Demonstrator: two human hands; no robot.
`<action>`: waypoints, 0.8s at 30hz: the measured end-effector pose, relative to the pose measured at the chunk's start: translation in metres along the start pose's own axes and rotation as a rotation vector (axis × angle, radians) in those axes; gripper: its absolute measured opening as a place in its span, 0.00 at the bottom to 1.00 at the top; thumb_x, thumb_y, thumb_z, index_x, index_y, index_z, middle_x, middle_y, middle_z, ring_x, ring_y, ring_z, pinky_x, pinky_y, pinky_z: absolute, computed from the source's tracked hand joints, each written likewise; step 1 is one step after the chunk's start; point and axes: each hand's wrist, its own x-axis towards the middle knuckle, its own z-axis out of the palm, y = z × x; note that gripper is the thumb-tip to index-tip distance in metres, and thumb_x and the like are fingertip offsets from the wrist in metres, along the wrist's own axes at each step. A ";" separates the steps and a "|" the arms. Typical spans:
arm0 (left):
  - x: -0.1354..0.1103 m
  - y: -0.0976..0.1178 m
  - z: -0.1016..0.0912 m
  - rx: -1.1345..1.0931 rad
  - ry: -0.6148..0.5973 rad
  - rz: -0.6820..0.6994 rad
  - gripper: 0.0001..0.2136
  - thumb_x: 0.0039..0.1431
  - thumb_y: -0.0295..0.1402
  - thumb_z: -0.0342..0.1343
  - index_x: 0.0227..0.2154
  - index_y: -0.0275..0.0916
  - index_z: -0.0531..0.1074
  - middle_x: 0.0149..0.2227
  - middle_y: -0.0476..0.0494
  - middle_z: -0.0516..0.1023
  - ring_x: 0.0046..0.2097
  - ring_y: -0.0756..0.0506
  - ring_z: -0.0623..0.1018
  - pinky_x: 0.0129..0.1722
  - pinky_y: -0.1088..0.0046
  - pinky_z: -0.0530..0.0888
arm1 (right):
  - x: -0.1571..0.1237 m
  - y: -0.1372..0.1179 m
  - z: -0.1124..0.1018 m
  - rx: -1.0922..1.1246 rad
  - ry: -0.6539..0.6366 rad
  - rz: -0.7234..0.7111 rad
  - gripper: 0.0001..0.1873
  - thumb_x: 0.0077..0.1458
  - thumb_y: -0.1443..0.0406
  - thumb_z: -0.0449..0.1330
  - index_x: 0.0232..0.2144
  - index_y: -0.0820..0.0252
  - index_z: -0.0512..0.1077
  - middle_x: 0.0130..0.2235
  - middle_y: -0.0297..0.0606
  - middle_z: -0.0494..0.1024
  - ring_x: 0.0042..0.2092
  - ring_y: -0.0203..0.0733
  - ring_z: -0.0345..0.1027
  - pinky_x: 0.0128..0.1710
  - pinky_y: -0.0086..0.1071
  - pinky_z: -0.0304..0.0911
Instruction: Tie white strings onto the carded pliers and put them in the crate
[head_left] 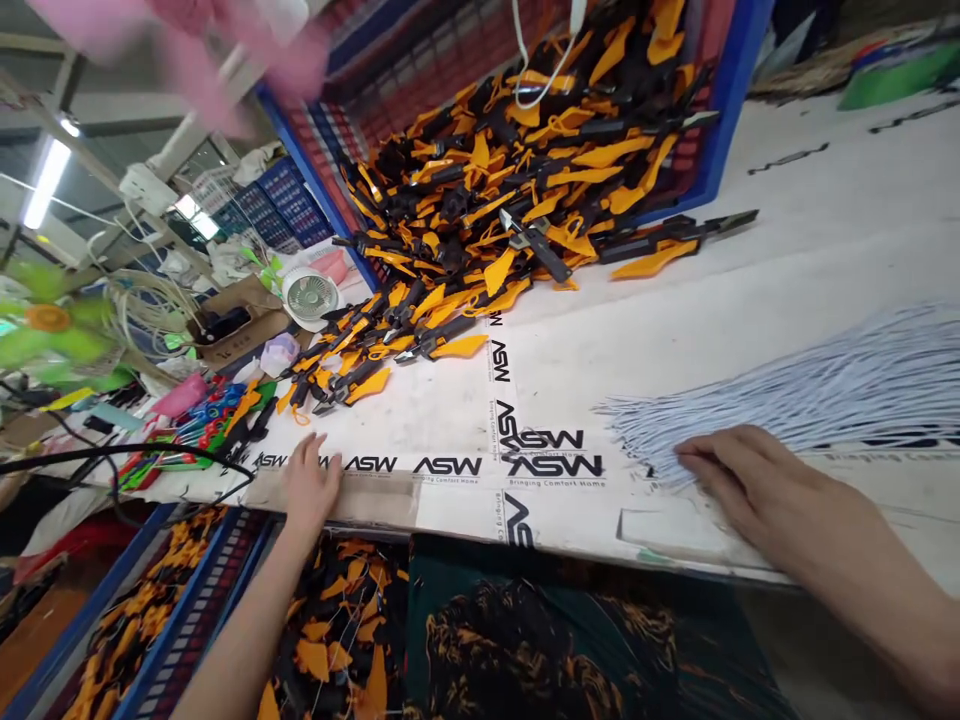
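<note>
My right hand (757, 480) lies at the near end of a fanned bundle of thin pale strands (810, 385) on the right of the table. Its thumb and fingers are pinched together on the strands' loose ends; how many they grip is too small to tell. At the table's front edge, my left hand (311, 480) rests with fingers apart and nothing in it. Beyond it lies a spread of black-and-orange tools (442, 340), some with grey metal tips, spilling out of a tilted blue crate (739, 95).
White sheeting with printed tape covers the table (555, 370). A small round fan (311, 295) and coloured handled items (202, 415) stand at left. Below the edge are a blue crate (142, 580) of orange parts and a dark green bag (442, 570). A black cable (135, 455) hangs at left.
</note>
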 end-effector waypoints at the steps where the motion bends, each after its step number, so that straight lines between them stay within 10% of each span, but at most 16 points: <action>1: 0.029 0.007 0.006 0.054 -0.038 -0.026 0.23 0.64 0.36 0.45 0.60 0.35 0.60 0.65 0.31 0.60 0.65 0.36 0.61 0.62 0.56 0.61 | 0.001 0.000 0.000 0.001 -0.003 -0.006 0.14 0.66 0.55 0.47 0.41 0.52 0.69 0.42 0.37 0.76 0.31 0.41 0.74 0.20 0.33 0.61; 4: 0.096 0.017 0.023 0.067 -0.093 -0.051 0.27 0.60 0.31 0.49 0.63 0.31 0.57 0.63 0.27 0.63 0.64 0.32 0.63 0.61 0.51 0.61 | 0.003 -0.001 -0.001 0.006 -0.035 -0.040 0.13 0.65 0.56 0.49 0.44 0.54 0.69 0.47 0.43 0.74 0.32 0.43 0.74 0.22 0.34 0.62; 8: 0.125 0.011 0.038 0.073 -0.130 -0.051 0.28 0.59 0.30 0.49 0.62 0.24 0.58 0.57 0.20 0.69 0.58 0.27 0.67 0.56 0.44 0.62 | 0.008 -0.007 -0.007 0.055 -0.055 -0.006 0.13 0.65 0.57 0.48 0.39 0.55 0.69 0.46 0.45 0.73 0.36 0.46 0.74 0.27 0.35 0.65; 17: 0.050 -0.011 0.003 0.048 -0.043 0.158 0.22 0.63 0.39 0.45 0.57 0.33 0.66 0.49 0.30 0.77 0.54 0.31 0.72 0.56 0.51 0.64 | 0.005 -0.010 -0.007 0.079 -0.022 0.124 0.10 0.65 0.60 0.46 0.38 0.58 0.64 0.34 0.44 0.74 0.33 0.49 0.71 0.29 0.37 0.62; 21: 0.025 -0.013 -0.036 -0.302 0.199 0.060 0.20 0.61 0.44 0.48 0.50 0.38 0.70 0.42 0.38 0.80 0.44 0.38 0.78 0.48 0.59 0.73 | 0.006 -0.012 -0.008 0.151 0.056 0.074 0.13 0.65 0.62 0.46 0.46 0.60 0.66 0.42 0.48 0.75 0.39 0.50 0.72 0.33 0.38 0.65; 24: 0.022 0.003 -0.067 -0.595 0.134 -0.017 0.20 0.58 0.50 0.52 0.42 0.40 0.74 0.36 0.44 0.81 0.40 0.42 0.79 0.43 0.66 0.75 | 0.008 -0.014 -0.011 0.148 0.049 0.017 0.14 0.66 0.64 0.45 0.46 0.59 0.68 0.43 0.46 0.73 0.39 0.47 0.72 0.33 0.36 0.65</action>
